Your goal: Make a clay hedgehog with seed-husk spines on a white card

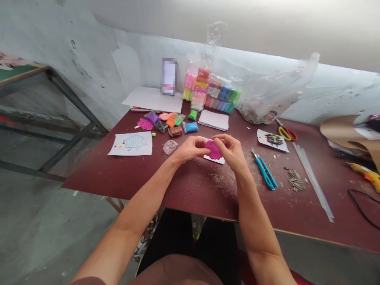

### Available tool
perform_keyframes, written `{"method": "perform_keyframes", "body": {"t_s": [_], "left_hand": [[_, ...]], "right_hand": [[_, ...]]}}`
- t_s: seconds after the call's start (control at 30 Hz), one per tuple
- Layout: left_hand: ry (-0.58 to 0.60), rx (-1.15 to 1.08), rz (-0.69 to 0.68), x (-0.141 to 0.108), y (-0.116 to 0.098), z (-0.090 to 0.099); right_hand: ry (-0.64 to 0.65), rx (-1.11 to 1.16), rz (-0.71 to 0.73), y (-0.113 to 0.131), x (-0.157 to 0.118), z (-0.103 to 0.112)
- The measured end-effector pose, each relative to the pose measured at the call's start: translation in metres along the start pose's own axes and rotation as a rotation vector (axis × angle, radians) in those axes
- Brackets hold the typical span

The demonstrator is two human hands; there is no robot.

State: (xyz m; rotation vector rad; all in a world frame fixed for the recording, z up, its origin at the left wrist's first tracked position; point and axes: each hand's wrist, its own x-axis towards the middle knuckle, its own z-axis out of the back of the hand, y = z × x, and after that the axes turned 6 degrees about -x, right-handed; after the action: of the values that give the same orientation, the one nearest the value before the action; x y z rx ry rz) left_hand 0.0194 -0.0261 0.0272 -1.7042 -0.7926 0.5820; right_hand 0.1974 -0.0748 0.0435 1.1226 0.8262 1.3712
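A flattened piece of magenta clay (pixel 214 150) with a wavy lower edge is held between both hands. My left hand (pixel 191 149) pinches its left side between thumb and fingers. On the upper right side, my right hand (pixel 229 149) grips it the same way. Beneath the clay lies a white card (pixel 219 160), mostly hidden by the hands. A crumpled clear wrapper (pixel 170 147) rests just left of my left hand. Farther left is a card with a blue hedgehog drawing (pixel 135 142).
Behind the hands are clay packets (pixel 175 131), a paper stack (pixel 213 119) and bagged coloured clay (pixel 222 97). To the right lie teal cutters (pixel 265 171), metal pieces (pixel 295 180), clear sticks (pixel 314 182), scissors (pixel 286 133), a decorated card (pixel 272 140) and a yellow glue gun (pixel 365 173).
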Motion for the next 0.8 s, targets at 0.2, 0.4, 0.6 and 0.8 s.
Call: {"method": "perform_keyframes", "body": {"t_s": [0.2, 0.4, 0.6, 0.8], "left_hand": [[-0.026, -0.084, 0.022, 0.0, 0.002, -0.003], [-0.028, -0.144, 0.024, 0.004, 0.008, -0.006], [-0.068, -0.158, 0.005, 0.003, 0.009, -0.005], [-0.039, -0.158, 0.05, 0.003, 0.01, -0.006]], "right_hand": [[-0.01, -0.02, 0.008, -0.003, 0.0, -0.004], [-0.07, -0.007, 0.011, -0.002, 0.001, -0.004], [0.04, -0.058, -0.033, -0.014, 0.002, 0.001], [0.006, -0.046, 0.004, -0.012, 0.002, 0.002]]}}
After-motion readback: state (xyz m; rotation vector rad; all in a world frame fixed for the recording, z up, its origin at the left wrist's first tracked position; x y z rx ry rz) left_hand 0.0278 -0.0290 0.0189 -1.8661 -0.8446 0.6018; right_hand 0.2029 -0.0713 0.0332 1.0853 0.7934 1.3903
